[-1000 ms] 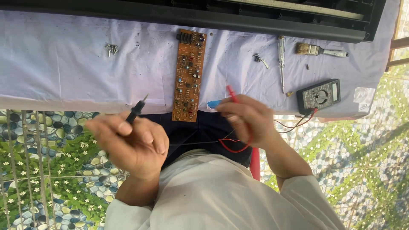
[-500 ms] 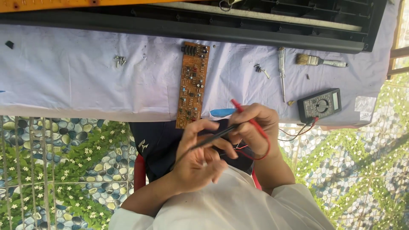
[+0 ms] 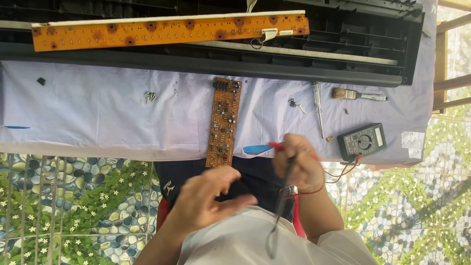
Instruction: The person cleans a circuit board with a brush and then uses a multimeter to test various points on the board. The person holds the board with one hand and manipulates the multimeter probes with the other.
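My right hand (image 3: 299,164) pinches the red and black probes (image 3: 283,191) above my lap; my left hand (image 3: 206,201) hangs spread. Best separate leads before touching the circuit board (image 3: 223,122) on the bench (image 3: 98,118).

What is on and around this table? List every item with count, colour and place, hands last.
small circuit board: one, orange-brown, table centre, reaching the near edge
long circuit strip: one, orange, lying on the casing
casing: one, black, along the table's far side
table cloth: one, pale lilac, covering the table
screws: small cluster, silver, left of the small board
screwdriver: one, clear handle, right of the board
brush: one, pale bristles, far right
multimeter: one, dark grey, near right edge
red probe: one, in the right hand
black probe: one, blurred, hanging from the right hand
left hand: open, empty
right hand: closed around both probes
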